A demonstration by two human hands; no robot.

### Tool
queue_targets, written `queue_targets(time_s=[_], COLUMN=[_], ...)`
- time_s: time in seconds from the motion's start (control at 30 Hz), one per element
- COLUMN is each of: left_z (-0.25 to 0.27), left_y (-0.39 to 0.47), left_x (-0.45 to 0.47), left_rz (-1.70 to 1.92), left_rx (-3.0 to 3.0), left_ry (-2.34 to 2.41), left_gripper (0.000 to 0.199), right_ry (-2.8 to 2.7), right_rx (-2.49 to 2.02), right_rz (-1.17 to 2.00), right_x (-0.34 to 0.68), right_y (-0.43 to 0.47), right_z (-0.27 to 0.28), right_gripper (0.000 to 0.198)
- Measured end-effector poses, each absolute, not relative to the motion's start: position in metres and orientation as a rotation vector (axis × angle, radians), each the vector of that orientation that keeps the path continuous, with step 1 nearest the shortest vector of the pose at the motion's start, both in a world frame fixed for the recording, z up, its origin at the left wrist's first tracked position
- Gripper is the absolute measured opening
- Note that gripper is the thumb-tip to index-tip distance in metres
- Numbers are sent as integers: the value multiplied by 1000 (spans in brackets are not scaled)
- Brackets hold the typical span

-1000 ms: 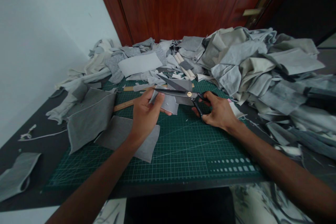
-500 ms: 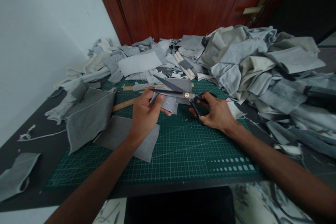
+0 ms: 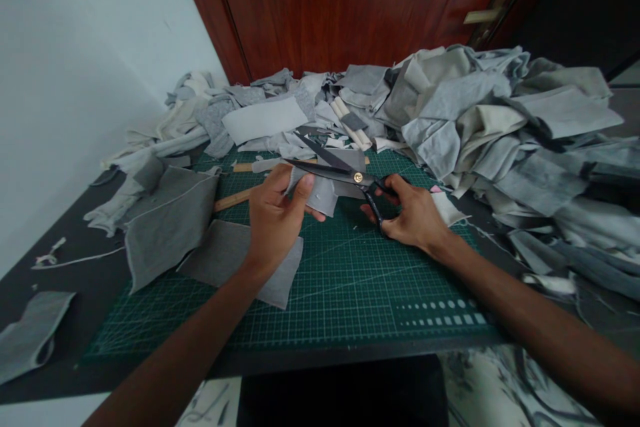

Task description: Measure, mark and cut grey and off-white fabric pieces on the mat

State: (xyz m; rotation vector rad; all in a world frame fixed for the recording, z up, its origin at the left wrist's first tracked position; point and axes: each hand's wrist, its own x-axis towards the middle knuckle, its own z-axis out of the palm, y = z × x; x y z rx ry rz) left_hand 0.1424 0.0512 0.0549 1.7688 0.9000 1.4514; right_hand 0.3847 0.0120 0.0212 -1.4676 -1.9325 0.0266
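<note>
My left hand (image 3: 279, 217) pinches a small light grey piece of fabric (image 3: 324, 198) between thumb and fingers. My right hand (image 3: 413, 213) grips the black handles of a pair of scissors (image 3: 345, 172), its fingers through the loops. The dark blades point left and stand apart, reaching over the fabric to the left fingertips. Below both hands lies a green cutting mat (image 3: 345, 280). A flat grey fabric piece (image 3: 280, 280) rests partly under my left wrist, and a larger grey piece (image 3: 170, 220) lies left of it.
A wooden ruler (image 3: 234, 200) lies behind my left hand. Fabric scraps (image 3: 440, 107) are heaped along the back and right, with rolled pale strips (image 3: 350, 123) among them. At the left front sits a folded grey piece (image 3: 35, 330). A wooden door (image 3: 340, 7) stands behind the table.
The scissors have tilted and lifted slightly, the lower blade shifting a little up and away from the left thumb. Both hands keep nearly the same place and hold.
</note>
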Motion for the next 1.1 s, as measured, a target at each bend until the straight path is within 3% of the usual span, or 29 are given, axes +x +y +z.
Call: queue_targets(time_s=[1.1], left_z=[41], left_y=[61], left_x=[142], left_rz=[1540], left_rx=[1641], left_ry=[820], left_gripper=[25], right_ry=[-1906], right_rx=[-1532], right_rz=[53], right_x=[380], right_y=[9], right_z=[25], right_gripper=[31])
